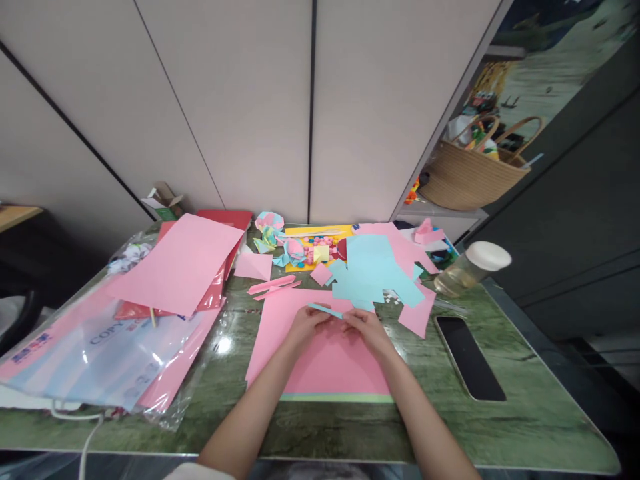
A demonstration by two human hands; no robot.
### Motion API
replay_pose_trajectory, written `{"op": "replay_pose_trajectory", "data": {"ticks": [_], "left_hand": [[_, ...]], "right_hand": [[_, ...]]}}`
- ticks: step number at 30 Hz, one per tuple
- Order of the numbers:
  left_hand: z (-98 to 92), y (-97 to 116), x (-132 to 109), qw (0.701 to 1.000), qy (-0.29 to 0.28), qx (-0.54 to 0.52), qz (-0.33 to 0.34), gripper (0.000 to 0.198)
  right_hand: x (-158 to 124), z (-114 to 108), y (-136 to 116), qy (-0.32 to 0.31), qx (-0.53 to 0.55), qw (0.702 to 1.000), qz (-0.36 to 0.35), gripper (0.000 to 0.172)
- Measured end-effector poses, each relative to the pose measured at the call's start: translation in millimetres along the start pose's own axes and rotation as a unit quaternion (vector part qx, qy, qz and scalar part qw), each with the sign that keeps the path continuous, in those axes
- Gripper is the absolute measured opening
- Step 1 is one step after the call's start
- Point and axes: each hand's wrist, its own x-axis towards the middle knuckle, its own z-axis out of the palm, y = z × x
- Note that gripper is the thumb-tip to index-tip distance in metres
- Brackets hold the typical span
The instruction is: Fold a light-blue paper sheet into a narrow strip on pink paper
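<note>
A narrow light blue paper strip (325,311) is stretched between my two hands, above a large pink sheet (340,373). My left hand (309,325) pinches the strip's left part, and my right hand (363,325) has its fingertips closed on the right end. Beyond the hands lie cut light blue sheets (370,267), a small pink square (321,274) and folded pink strips (273,287). Crumpled blue and pink paper pieces (293,252) sit beside a yellow sheet (345,231) bearing small pink bits.
On the left are a plastic paper pack (115,347) and a loose pink sheet (183,267). A phone (471,360) and a white-lidded jar (470,269) stand or lie on the right of the green table (540,427). A woven basket (470,175) is behind.
</note>
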Motion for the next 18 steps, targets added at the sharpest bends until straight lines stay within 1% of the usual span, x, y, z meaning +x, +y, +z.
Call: {"op": "replay_pose_trajectory", "data": {"ticks": [4,10,15,18], "left_hand": [[0.1,-7,4,1.0,0.012,0.027,-0.001,0.03],[5.2,-9,4,0.996,0.038,0.07,0.046,0.029],[11.2,-7,0,0.99,0.057,0.082,0.098,0.026],[12.2,-6,-2,0.988,0.059,0.087,0.117,0.024]], "right_hand": [[-6,3,-7,-0.023,0.029,0.999,0.023,0.03],[-14,13,-16,-0.072,0.047,0.995,0.052,0.035],[-12,17,-16,-0.066,0.047,0.996,0.048,0.035],[-12,18,-15,-0.059,0.036,0.997,0.035,0.033]]}}
